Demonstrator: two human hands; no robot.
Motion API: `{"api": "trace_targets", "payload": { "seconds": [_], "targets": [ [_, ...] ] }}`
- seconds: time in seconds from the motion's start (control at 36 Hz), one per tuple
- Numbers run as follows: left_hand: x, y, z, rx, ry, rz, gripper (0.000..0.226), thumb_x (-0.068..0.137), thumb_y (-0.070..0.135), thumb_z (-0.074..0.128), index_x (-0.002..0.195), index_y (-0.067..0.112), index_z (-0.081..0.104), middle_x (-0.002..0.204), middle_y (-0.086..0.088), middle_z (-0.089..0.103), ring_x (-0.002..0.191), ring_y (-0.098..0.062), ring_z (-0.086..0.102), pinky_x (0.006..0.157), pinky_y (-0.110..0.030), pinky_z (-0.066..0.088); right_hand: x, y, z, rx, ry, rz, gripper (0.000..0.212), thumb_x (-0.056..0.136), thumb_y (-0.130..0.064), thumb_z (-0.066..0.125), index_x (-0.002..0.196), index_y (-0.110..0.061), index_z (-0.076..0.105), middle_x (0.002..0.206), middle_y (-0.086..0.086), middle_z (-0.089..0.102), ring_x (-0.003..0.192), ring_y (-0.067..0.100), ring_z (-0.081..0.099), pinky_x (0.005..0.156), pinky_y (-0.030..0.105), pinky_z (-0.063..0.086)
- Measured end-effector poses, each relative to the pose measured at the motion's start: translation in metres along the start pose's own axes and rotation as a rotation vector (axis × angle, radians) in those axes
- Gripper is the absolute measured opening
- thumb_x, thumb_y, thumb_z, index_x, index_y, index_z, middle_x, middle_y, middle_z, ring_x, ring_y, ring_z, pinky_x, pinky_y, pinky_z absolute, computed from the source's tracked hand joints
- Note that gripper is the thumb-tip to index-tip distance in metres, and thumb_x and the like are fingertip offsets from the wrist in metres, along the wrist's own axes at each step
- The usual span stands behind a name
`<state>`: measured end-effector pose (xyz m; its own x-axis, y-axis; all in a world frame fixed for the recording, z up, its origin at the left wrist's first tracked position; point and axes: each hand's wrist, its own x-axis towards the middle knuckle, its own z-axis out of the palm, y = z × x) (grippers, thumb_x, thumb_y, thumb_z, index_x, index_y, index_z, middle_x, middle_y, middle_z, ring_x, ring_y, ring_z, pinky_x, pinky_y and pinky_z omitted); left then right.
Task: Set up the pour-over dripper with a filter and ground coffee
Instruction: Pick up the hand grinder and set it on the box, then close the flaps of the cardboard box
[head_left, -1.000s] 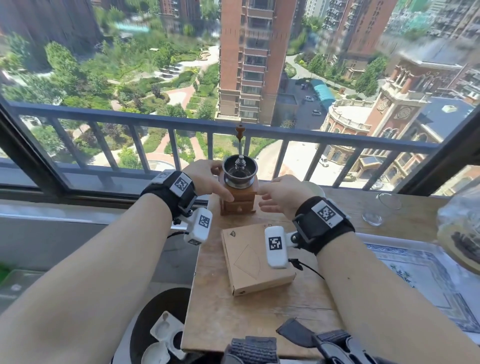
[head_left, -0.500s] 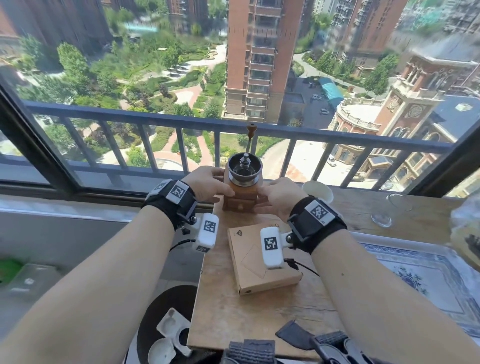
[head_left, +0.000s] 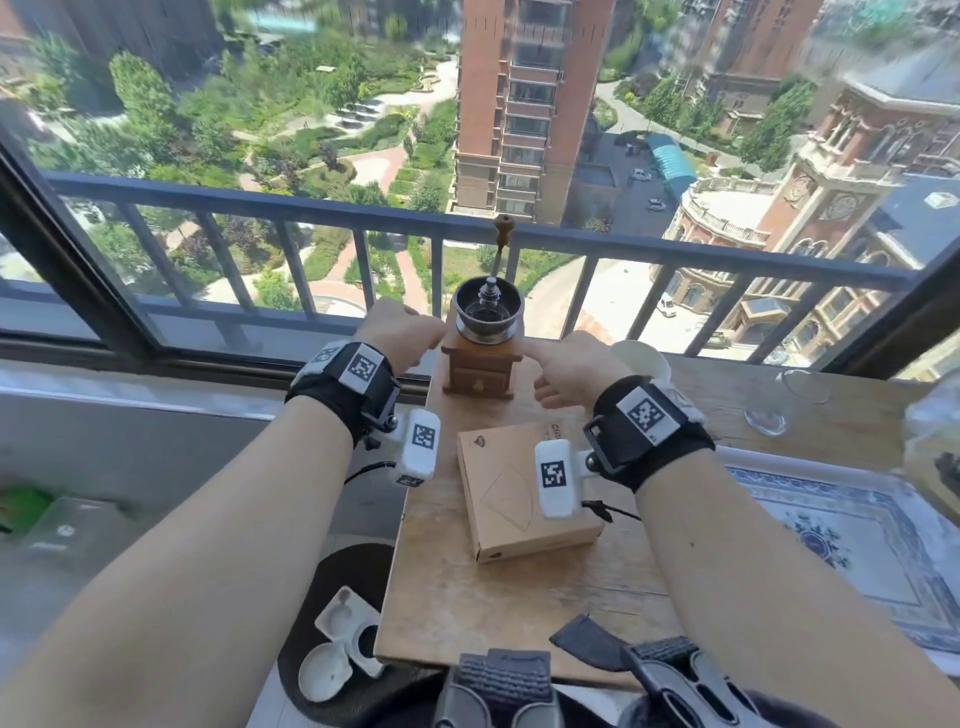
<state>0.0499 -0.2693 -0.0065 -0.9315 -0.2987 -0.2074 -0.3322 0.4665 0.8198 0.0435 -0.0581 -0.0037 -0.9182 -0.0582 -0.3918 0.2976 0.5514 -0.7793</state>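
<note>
— While both forearms stretch out over the table (head_left: 467, 603), the hands at their ends have let go: half a second back they were wrapped round the grinder (head_left: 480, 356), and now they sit either side of it.
— Gripping anything?
— The left hand (head_left: 400, 332) has its fingers curled in by the top left corner; holding or merely brushing, I cannot tell. The right hand (head_left: 566, 371) points a straight forefinger at the right ledge, thumb loose below, clamped on nothing.
— Meaning what for the job?
— My read: the grinder is parked at the table's far end, and its drawer (head_left: 478, 382), shut, is the next stop for grounds. No filter out yet.
— Take me front to back.
— Nearest, dark woven straps (head_left: 506, 680) with plastic buckles. Then bare plank, matte and rough-grained. On it a flat brown cardboard box (head_left: 504, 499), lid closed, a cone outline printed on top; filters, I'd guess. Beyond, the grinder: square wooden base, small knobbed drawer, shiny metal bowl, thin crank rising to a turned wooden knob.
— And the dripper?
— Probably that white, glossy rounded rim (head_left: 636, 356) just behind the right hand, mostly hidden. Further right, a clear glass (head_left: 766, 415); past it all, a dark metal railing (head_left: 311, 209).
</note>
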Motion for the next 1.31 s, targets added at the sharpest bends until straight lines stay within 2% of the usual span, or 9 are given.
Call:
{"api": "trace_targets", "payload": {
  "seconds": [0.08,0.22,0.42,0.58,0.81,0.92,1.03,1.08,1.31],
  "targets": [
    [-0.011,0.013,-0.018,0.034,0.086,-0.009,0.023,0.067,0.029,0.063,0.081,0.012,0.058,0.083,-0.005,0.061,0.077,-0.025,0.058,0.073,-0.038,0.053,0.0,-0.006,-0.012,-0.044,0.041,-0.082,0.044,0.093,-0.04,0.065,0.106,0.002,0.07,0.089,0.015,0.069,0.077,0.028,0.066,0.078,0.04,0.06],
    [-0.023,0.025,-0.025,0.122,-0.106,0.003,0.021,0.078,0.029,0.058,0.087,0.011,0.065,0.074,-0.007,0.067,0.06,-0.02,0.065,0.055,-0.026,0.049,-0.007,-0.018,-0.024,-0.234,0.04,-0.19,0.058,0.088,-0.051,0.069,0.099,0.006,0.072,0.084,0.018,0.074,0.077,0.03,0.073,0.082,0.05,0.062],
    [-0.03,0.015,-0.02,0.233,-0.252,-0.142,0.048,0.07,0.051,0.056,0.095,0.011,0.066,0.063,-0.007,0.076,0.057,-0.026,0.076,0.066,-0.037,0.059,-0.006,-0.011,-0.03,-0.29,0.024,-0.178,0.066,0.084,-0.057,0.072,0.122,-0.004,0.061,0.106,0.01,0.069,0.095,0.027,0.069,0.089,0.051,0.06],
    [-0.031,0.01,-0.014,0.195,-0.327,-0.184,0.047,0.067,0.048,0.057,0.1,0.014,0.057,0.068,-0.011,0.077,0.063,-0.034,0.077,0.083,-0.049,0.06,-0.006,-0.006,-0.02,-0.325,0.032,-0.151,0.06,0.085,-0.058,0.07,0.118,-0.009,0.059,0.103,0.006,0.065,0.092,0.023,0.065,0.086,0.048,0.06],
    [-0.03,0.007,-0.018,0.213,-0.247,-0.037,0.025,0.08,0.033,0.06,0.099,0.019,0.064,0.086,-0.01,0.078,0.063,-0.022,0.078,0.056,-0.038,0.064,-0.004,-0.009,-0.011,-0.308,0.015,-0.128,0.046,0.089,-0.042,0.073,0.115,-0.008,0.058,0.111,0.01,0.065,0.096,0.028,0.068,0.083,0.05,0.063],
    [-0.029,0.01,-0.019,0.303,-0.201,0.052,0.011,0.09,0.024,0.056,0.098,0.024,0.063,0.094,-0.004,0.074,0.079,-0.021,0.076,0.062,-0.036,0.065,-0.003,-0.004,-0.008,-0.105,-0.041,-0.07,0.038,0.092,-0.03,0.073,0.116,-0.003,0.059,0.113,0.015,0.068,0.098,0.029,0.071,0.077,0.047,0.065],
    [-0.031,0.008,-0.022,0.176,-0.263,0.067,0.034,0.097,0.017,0.055,0.125,0.033,0.062,0.101,0.003,0.074,0.086,-0.018,0.076,0.07,-0.036,0.065,-0.003,0.004,-0.003,0.046,-0.052,-0.038,0.05,0.09,-0.021,0.076,0.128,0.0,0.049,0.12,0.016,0.065,0.098,0.028,0.071,0.066,0.044,0.065],
    [-0.033,0.007,-0.023,0.084,-0.281,0.062,0.04,0.099,0.017,0.058,0.136,0.033,0.061,0.106,0.002,0.075,0.088,-0.018,0.077,0.073,-0.038,0.066,-0.002,0.011,0.001,0.002,-0.042,-0.045,0.062,0.089,-0.025,0.077,0.135,-0.006,0.04,0.124,0.012,0.061,0.107,0.031,0.067,0.08,0.051,0.063],
    [-0.031,0.012,-0.038,0.254,-0.184,0.265,0.031,0.091,0.037,0.074,0.12,0.027,0.075,0.096,0.023,0.068,0.087,0.003,0.063,0.058,-0.012,0.044,-0.002,0.013,0.012,0.0,-0.171,-0.073,0.027,0.092,-0.029,0.072,0.098,-0.005,0.062,0.096,0.013,0.073,0.076,0.026,0.073,0.077,0.045,0.065]
  ]
}}
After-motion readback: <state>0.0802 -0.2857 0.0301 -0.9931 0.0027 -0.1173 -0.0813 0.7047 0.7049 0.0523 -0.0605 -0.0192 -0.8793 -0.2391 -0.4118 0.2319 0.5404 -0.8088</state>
